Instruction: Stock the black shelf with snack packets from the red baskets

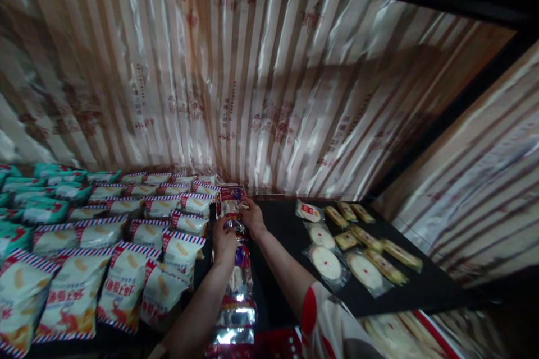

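Observation:
My left hand [223, 240] and my right hand [251, 216] both reach forward over a dark shelf [421, 291]. Both close on a red and clear snack packet [231, 202] at the far end of a row of shiny silver packets [238, 291] that runs back toward me. The left hand grips the near end of the packet, the right hand its right edge. To the left of the row lie several white snack bags with red and blue striped edges [122, 280].
Green snack bags [42, 207] lie at the far left. Clear packets with round white cakes [326, 262] and yellow bars [385, 266] lie on the right of the shelf. A striped glossy panel [252, 78] backs the shelf. A red crate edge [269, 345] shows below.

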The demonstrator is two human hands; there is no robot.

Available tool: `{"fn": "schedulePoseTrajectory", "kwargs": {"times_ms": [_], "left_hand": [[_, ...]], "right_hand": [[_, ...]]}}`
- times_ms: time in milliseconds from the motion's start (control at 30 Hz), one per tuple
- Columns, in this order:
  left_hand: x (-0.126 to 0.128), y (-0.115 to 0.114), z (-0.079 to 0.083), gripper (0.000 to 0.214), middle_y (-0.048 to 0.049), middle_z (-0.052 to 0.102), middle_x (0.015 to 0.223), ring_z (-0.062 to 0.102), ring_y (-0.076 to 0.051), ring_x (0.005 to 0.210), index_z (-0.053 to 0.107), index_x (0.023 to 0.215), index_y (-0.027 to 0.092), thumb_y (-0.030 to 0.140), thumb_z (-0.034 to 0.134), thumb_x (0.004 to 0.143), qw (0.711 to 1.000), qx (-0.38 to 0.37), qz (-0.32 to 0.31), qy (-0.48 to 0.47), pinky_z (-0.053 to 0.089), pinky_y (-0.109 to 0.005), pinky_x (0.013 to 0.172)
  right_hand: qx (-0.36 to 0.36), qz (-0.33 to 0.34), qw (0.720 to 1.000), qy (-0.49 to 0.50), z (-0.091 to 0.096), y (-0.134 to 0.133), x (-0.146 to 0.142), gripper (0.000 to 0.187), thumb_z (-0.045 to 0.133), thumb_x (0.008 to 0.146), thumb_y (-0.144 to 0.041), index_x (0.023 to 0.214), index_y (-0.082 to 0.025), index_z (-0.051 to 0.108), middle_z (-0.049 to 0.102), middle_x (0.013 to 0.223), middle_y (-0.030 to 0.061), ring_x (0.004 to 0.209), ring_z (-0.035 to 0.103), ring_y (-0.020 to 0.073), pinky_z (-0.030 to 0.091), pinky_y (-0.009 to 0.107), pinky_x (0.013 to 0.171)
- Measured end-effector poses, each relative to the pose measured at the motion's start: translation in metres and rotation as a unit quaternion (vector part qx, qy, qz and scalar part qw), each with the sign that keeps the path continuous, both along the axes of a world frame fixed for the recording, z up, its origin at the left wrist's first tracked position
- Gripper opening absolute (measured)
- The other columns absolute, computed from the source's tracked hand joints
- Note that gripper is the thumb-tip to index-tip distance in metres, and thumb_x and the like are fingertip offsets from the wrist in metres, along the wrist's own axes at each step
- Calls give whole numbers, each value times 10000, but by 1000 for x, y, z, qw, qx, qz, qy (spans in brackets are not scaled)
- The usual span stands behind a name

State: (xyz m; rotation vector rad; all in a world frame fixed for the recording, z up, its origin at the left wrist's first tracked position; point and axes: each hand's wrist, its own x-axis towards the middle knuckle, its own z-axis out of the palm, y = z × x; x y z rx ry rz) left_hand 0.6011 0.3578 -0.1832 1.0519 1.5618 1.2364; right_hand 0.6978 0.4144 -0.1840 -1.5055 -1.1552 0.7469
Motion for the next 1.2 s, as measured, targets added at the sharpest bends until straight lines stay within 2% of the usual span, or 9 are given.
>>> {"fn": "schedulePoseTrajectory", "kwargs": {"times_ms": [200,333,500,600,667,767,833,1033,1200], "left_hand": [[-2,1,-1,358,-72,623,1148,567,-181,1094,627,1012,184,44,470,721,999,30,2,28,435,-293,941],[-1,1,4,350,-90,594,1177,547,-194,1117,641,985,170,35,462,717,998,40,-3,52,386,-315,1003],[0,1,4,327,-113,567,1228,502,-214,1185,647,970,144,39,457,725,997,39,-13,70,362,-323,1032],[0,2,1,350,-147,525,1291,463,-229,1235,639,1019,115,44,449,734,997,34,-9,75,344,-330,1052],[0,2,0,360,-164,506,1315,432,-247,1265,639,1032,104,45,449,732,996,31,-2,79,320,-356,1072],[0,2,0,372,-141,507,1326,431,-244,1267,652,1021,132,43,447,724,996,37,0,80,308,-371,1083],[0,2,1,389,-116,519,1321,445,-228,1256,651,1031,152,40,441,723,996,46,-4,77,316,-352,1080],[-2,3,1,398,-127,526,1310,434,-215,1265,616,1083,129,52,429,740,996,36,-13,75,328,-316,1064],[-2,3,0,377,-127,544,1289,461,-216,1239,611,1078,135,68,437,751,996,34,-22,83,344,-333,1051]], "right_hand": [[-60,-14,987,-147,2,12,-1,266,529,708,-146,892,-179,717,718,892,56,828,660,190,494,275,784],[-73,-24,970,-230,9,13,-5,259,520,742,-134,909,-157,717,686,1016,99,955,627,194,452,252,855],[-82,-23,949,-304,13,11,-15,259,485,792,-142,925,-140,707,660,1064,123,1016,588,190,424,244,876],[-85,-18,937,-338,16,7,-20,259,472,811,-168,912,-122,706,650,1080,152,1097,536,228,377,306,944],[-81,-21,928,-362,18,2,-22,275,486,817,-220,957,-108,694,607,1168,176,1169,472,268,340,363,981],[-56,-6,912,-407,20,-4,-24,382,485,836,-307,1156,-141,611,480,1354,138,1265,359,289,336,400,983],[-45,23,903,-427,19,-6,-26,422,467,854,-334,1240,-186,551,443,1398,96,1304,309,277,326,404,996],[-68,77,901,-422,17,1,-29,384,440,880,-385,1234,-285,549,491,1367,40,1313,338,228,288,401,1039],[-76,90,905,-409,20,6,-27,376,455,870,-351,1221,-274,565,512,1348,53,1299,373,216,286,387,1048]]}}
